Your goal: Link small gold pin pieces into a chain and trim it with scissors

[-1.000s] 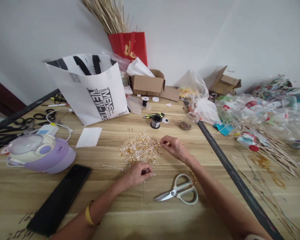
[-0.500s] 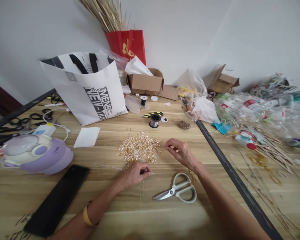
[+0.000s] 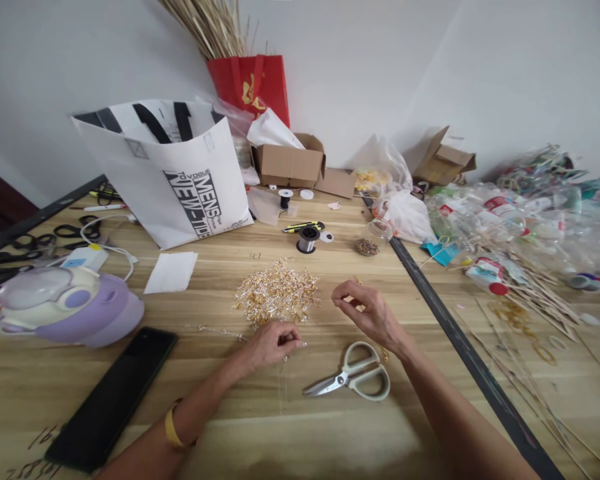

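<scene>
Fingers (image 3: 294,337) of the left hand (image 3: 270,344) pinch a beaded strand (image 3: 285,359), viewed from my remote post; thumb and forefinger of the right hand (image 3: 366,311) come close together, and I cannot tell whether they grip anything. Gold-and-silvery beads (image 3: 276,293) lie heaped at the left hand's twelve o'clock, scissors (image 3: 350,379) at its four.

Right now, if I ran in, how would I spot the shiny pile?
Find the table, then the person's left hand. Just beyond its knuckles lies the pile. Unlike the single black spool behind, it's a wide, loose heap of tiny gold and silvery bits.
</scene>
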Available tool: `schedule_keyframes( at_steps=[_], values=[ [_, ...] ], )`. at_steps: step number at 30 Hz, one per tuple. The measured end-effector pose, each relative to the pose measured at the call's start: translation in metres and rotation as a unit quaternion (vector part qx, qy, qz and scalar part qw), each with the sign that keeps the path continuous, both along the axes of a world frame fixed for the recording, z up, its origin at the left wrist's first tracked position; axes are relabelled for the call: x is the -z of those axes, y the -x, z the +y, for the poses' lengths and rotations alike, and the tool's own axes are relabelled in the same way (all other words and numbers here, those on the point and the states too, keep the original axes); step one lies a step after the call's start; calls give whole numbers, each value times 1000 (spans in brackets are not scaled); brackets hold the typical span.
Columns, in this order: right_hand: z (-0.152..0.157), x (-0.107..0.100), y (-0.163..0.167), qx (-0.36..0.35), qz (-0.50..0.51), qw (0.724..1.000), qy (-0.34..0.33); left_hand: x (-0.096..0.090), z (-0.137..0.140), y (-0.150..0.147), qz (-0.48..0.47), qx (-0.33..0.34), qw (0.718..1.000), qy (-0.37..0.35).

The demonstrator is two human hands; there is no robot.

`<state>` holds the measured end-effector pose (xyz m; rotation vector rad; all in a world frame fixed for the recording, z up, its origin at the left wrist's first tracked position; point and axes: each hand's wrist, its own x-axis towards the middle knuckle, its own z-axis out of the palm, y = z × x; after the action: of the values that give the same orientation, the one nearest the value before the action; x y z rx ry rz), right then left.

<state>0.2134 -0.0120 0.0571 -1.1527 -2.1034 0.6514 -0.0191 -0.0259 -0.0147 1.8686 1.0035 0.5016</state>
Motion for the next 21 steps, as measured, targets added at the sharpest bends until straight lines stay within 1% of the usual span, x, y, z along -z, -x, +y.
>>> schedule_keyframes(
  at_steps=[4, 7, 14, 17, 21],
  values=[
    [-4, 0, 3, -2, 14, 1000, 13, -3, 0, -1, 5, -1, 1000, 8],
    [-7, -1, 7, -12, 27, 999, 21, -4, 0, 0, 10, 1, 1000, -1],
    [-18, -4, 18, -44, 35, 998, 31, 1, 1, 1, 3, 0, 1000, -11],
    [-22, -1, 21, -72, 30, 996, 38, 0, 1, 1, -8, -1, 1000, 5],
    [-26, 7, 26, -97, 15, 994, 42, -1, 1, 1, -45, -5, 998, 46]
  ],
)
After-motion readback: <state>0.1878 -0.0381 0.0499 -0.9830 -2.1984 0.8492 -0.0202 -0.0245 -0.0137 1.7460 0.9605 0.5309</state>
